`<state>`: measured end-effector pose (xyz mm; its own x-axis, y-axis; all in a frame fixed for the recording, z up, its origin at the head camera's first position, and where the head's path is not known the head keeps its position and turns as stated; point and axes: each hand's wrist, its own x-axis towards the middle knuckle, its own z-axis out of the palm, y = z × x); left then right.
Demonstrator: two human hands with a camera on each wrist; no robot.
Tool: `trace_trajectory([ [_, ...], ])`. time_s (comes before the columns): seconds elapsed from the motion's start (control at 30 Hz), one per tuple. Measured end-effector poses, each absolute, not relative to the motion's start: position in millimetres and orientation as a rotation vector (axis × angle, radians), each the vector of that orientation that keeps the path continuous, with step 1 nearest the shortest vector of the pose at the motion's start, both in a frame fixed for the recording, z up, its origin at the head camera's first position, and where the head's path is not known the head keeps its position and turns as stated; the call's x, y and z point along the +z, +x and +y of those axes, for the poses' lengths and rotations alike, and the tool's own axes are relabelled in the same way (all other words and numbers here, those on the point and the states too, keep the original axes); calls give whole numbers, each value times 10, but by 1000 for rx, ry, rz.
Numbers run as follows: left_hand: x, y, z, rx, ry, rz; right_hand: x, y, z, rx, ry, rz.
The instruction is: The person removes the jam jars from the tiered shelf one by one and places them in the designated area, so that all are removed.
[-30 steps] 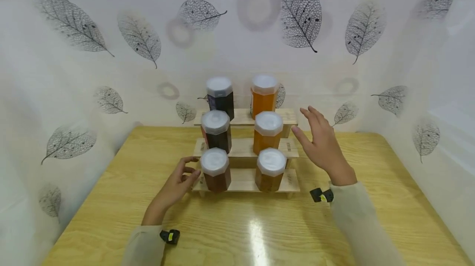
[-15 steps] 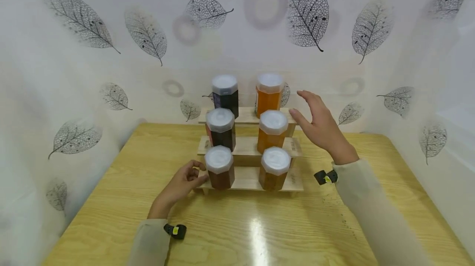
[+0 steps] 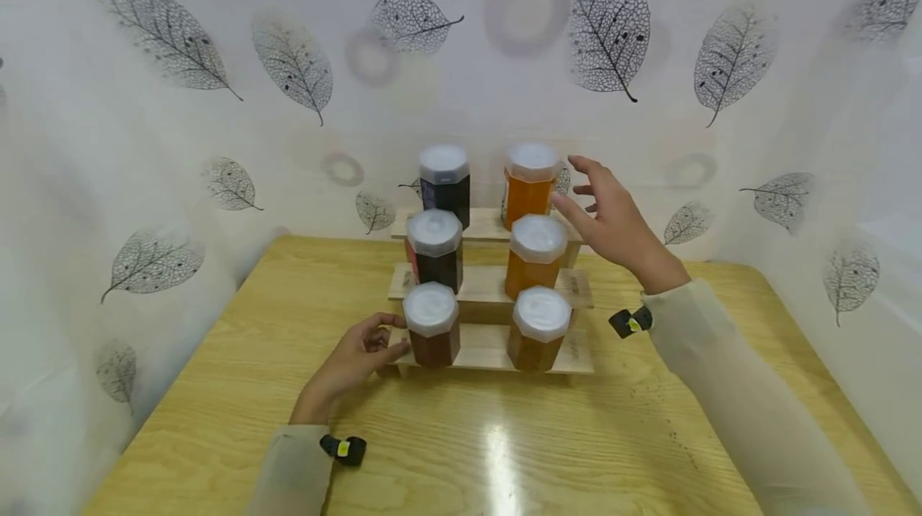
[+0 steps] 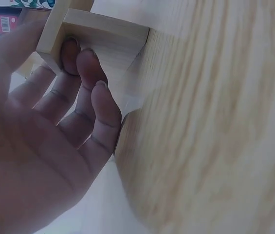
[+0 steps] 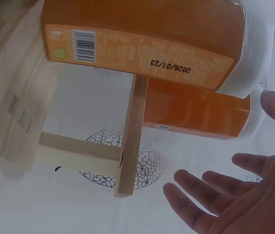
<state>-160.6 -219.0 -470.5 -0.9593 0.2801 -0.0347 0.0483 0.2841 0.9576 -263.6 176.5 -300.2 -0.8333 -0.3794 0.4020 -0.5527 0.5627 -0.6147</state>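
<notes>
A three-tier wooden display stand (image 3: 490,349) carries several jars with white lids, two on each tier. My left hand (image 3: 354,360) grips the left end of its lowest tier; in the left wrist view the fingers (image 4: 93,68) curl under the board's end (image 4: 54,41). My right hand (image 3: 612,220) reaches beside the top right orange jar (image 3: 529,198), fingers spread and apart from it. In the right wrist view that orange jar (image 5: 191,109) lies beyond the nearer amber jar (image 5: 142,29), whose label reads 2026/07/23.
Dark jars stand at the top left (image 3: 446,200) and middle left (image 3: 438,264). Brown jars stand at the bottom left (image 3: 435,346) and bottom right (image 3: 533,350). The stand sits on a wood-grain table (image 3: 238,364), before a white leaf-print backdrop (image 3: 403,112).
My right hand has moved up and in toward the top right orange jar. The left hand has closed in on the lowest tier's end. The whole head view has shifted slightly.
</notes>
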Motion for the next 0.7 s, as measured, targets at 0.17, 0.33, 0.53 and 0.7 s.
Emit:
trace_trajectory([
  [0.17, -4696, -1600, -2188, 1734, 313, 2356, -2957, -2730, 1709, 1198, 774, -2596],
  [0.33, -4685, -1602, -2180, 1726, 307, 2357, -2934, -2832, 1625, 1202, 793, -2613],
  [0.53, -4659, -1616, -2197, 1709, 279, 2356, -2862, -2930, 1508, 1168, 794, -2658],
  [0.7, -4665, -1620, -2211, 1717, 295, 2358, -2835, -2992, 1439, 1200, 764, -2675],
])
